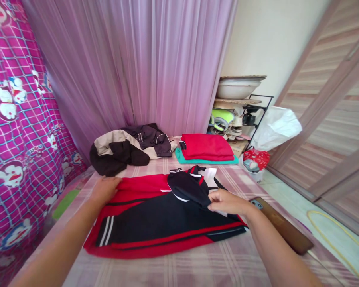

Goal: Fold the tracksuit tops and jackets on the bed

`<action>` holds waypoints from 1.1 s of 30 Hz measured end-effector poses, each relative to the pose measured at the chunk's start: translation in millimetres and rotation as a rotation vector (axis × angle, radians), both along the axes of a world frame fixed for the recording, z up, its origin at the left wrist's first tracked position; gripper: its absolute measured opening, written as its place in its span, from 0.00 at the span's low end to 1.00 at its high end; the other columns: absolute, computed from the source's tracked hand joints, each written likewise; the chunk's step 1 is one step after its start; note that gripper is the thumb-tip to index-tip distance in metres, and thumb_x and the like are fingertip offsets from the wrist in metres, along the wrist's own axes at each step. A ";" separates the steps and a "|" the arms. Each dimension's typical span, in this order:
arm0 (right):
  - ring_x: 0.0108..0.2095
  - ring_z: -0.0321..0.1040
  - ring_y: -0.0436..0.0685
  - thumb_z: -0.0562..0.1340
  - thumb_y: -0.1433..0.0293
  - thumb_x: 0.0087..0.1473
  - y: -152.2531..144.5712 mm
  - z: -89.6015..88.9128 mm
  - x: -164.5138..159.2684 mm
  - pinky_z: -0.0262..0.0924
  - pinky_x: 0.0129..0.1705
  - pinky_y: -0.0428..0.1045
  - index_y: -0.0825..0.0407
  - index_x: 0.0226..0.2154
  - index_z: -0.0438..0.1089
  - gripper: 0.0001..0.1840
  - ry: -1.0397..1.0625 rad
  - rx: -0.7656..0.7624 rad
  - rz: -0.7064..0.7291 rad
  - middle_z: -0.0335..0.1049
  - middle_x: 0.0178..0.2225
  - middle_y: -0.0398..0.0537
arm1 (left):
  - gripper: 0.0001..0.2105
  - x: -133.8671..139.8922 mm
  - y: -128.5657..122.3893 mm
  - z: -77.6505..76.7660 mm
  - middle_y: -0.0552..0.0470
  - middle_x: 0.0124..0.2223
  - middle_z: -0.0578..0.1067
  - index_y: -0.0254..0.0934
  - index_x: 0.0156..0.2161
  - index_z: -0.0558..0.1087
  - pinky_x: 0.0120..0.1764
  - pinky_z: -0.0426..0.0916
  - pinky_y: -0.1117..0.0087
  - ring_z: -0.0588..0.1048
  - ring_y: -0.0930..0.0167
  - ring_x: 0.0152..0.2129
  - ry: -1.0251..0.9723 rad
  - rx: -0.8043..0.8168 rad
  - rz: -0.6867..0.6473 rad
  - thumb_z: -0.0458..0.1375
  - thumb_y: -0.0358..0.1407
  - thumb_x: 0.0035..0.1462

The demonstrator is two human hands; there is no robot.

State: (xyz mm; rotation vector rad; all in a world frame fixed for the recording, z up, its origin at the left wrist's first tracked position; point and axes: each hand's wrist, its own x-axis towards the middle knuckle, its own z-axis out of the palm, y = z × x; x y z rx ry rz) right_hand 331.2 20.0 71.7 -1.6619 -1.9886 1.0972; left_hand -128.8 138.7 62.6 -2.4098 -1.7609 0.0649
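A red and black jacket with white stripes lies partly folded on the plaid bed cover. One black sleeve with striped white trim is laid across its middle, and the other, bunched sleeve lies above it near the collar. My left hand is at the jacket's far left edge, its fingers closed on the red cloth. On the right, my right hand pinches the black cloth of the bunched sleeve between thumb and fingers.
Behind lie a heap of dark and beige clothes and a folded red garment on a teal one. A phone with a cable is right of my right hand. A rack and white bag stand beyond the bed.
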 end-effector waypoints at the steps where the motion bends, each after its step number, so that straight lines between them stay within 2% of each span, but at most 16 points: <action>1: 0.20 0.56 0.46 0.61 0.65 0.39 -1.7 -1.7 1.3 0.48 0.23 0.42 0.51 0.18 0.67 0.07 -0.013 -0.060 0.052 0.60 0.17 0.35 | 0.21 -3.6 -1.8 0.0 0.43 0.51 0.78 0.40 0.50 0.76 0.56 0.62 0.56 0.75 0.59 0.49 0.010 -0.016 -0.014 0.50 0.29 0.53; 3: 0.21 0.59 0.47 0.62 0.65 0.39 -3.4 -1.2 6.3 0.51 0.23 0.42 0.51 0.21 0.71 0.06 -0.031 -0.171 0.132 0.65 0.18 0.36 | 0.22 -10.2 -6.5 -3.7 0.44 0.53 0.77 0.41 0.52 0.75 0.55 0.64 0.60 0.75 0.61 0.51 0.012 -0.029 -0.020 0.47 0.29 0.55; 5: 0.24 0.65 0.50 0.63 0.65 0.40 -0.6 4.1 11.9 0.57 0.28 0.44 0.51 0.26 0.75 0.08 -0.013 -0.179 0.132 0.71 0.22 0.40 | 0.23 -15.6 -10.6 -10.4 0.45 0.56 0.75 0.41 0.53 0.75 0.56 0.63 0.60 0.73 0.62 0.53 -0.014 -0.046 -0.020 0.46 0.29 0.56; 7: 0.30 0.70 0.53 0.62 0.64 0.44 7.3 12.1 12.8 0.62 0.34 0.46 0.52 0.29 0.77 0.11 0.005 -0.048 0.027 0.76 0.28 0.44 | 0.23 -18.2 -13.4 -17.6 0.45 0.58 0.74 0.40 0.54 0.74 0.58 0.62 0.60 0.71 0.62 0.56 -0.051 -0.060 -0.022 0.47 0.30 0.56; 10: 0.36 0.73 0.57 0.58 0.61 0.53 23.4 21.5 -4.0 0.63 0.39 0.48 0.52 0.34 0.77 0.16 -0.054 0.261 -0.210 0.78 0.34 0.49 | 0.24 -14.9 -16.3 -26.5 0.42 0.61 0.70 0.37 0.57 0.72 0.60 0.60 0.58 0.67 0.61 0.59 -0.042 -0.082 -0.018 0.48 0.31 0.56; 12: 0.38 0.73 0.58 0.58 0.59 0.55 31.4 22.2 -25.7 0.63 0.39 0.49 0.51 0.40 0.77 0.18 -0.144 0.331 -0.270 0.78 0.37 0.49 | 0.24 -10.0 -18.5 -31.3 0.40 0.62 0.68 0.35 0.59 0.70 0.60 0.59 0.55 0.65 0.59 0.61 0.009 -0.078 0.004 0.48 0.31 0.58; 15: 0.38 0.74 0.58 0.64 0.64 0.51 34.4 15.4 -57.2 0.63 0.40 0.49 0.50 0.44 0.76 0.18 -0.275 0.250 -0.158 0.79 0.36 0.48 | 0.24 -5.6 -21.3 -38.5 0.39 0.63 0.67 0.34 0.60 0.68 0.60 0.59 0.52 0.64 0.57 0.61 0.067 -0.062 0.056 0.45 0.31 0.60; 18: 0.37 0.74 0.55 0.61 0.71 0.51 30.7 7.3 -69.2 0.63 0.39 0.47 0.50 0.38 0.78 0.13 -0.186 0.253 -0.072 0.79 0.35 0.45 | 0.25 -8.1 -21.4 -44.9 0.39 0.63 0.66 0.34 0.61 0.68 0.59 0.60 0.54 0.64 0.57 0.61 0.045 -0.053 0.063 0.44 0.31 0.60; 21: 0.35 0.74 0.53 0.59 0.72 0.53 31.5 6.3 -59.6 0.63 0.37 0.45 0.50 0.35 0.78 0.12 -0.098 0.314 -0.036 0.79 0.35 0.43 | 0.24 -11.8 -20.3 -49.5 0.41 0.62 0.68 0.34 0.59 0.70 0.60 0.60 0.57 0.65 0.59 0.60 -0.018 -0.018 0.038 0.47 0.32 0.58; 24: 0.40 0.74 0.56 0.57 0.71 0.55 48.5 11.9 -38.8 0.63 0.41 0.46 0.48 0.37 0.79 0.14 -0.276 0.422 -0.193 0.79 0.39 0.45 | 0.23 -9.8 -22.8 -53.8 0.42 0.60 0.71 0.35 0.56 0.72 0.59 0.61 0.58 0.68 0.60 0.58 -0.045 0.055 0.051 0.48 0.32 0.57; 27: 0.47 0.72 0.58 0.56 0.73 0.57 82.4 15.3 -16.5 0.63 0.49 0.49 0.46 0.45 0.77 0.18 -0.472 0.508 -0.326 0.77 0.48 0.47 | 0.22 -3.5 -29.1 -59.2 0.42 0.59 0.72 0.36 0.55 0.73 0.57 0.64 0.56 0.68 0.60 0.57 -0.057 0.167 0.108 0.47 0.34 0.58; 29: 0.51 0.70 0.58 0.56 0.74 0.57 108.3 12.8 -5.2 0.62 0.52 0.49 0.45 0.49 0.75 0.21 -0.551 0.505 -0.289 0.74 0.52 0.47 | 0.22 -0.3 -32.9 -62.9 0.42 0.59 0.72 0.36 0.55 0.73 0.56 0.64 0.55 0.68 0.59 0.57 -0.070 0.222 0.130 0.47 0.34 0.58; 33: 0.54 0.68 0.60 0.59 0.77 0.53 147.3 -0.6 2.7 0.62 0.54 0.52 0.44 0.53 0.72 0.26 -0.657 0.450 -0.047 0.71 0.56 0.45 | 0.22 -0.5 -34.6 -68.0 0.43 0.58 0.73 0.35 0.54 0.73 0.56 0.64 0.55 0.69 0.59 0.57 -0.090 0.253 0.123 0.46 0.34 0.58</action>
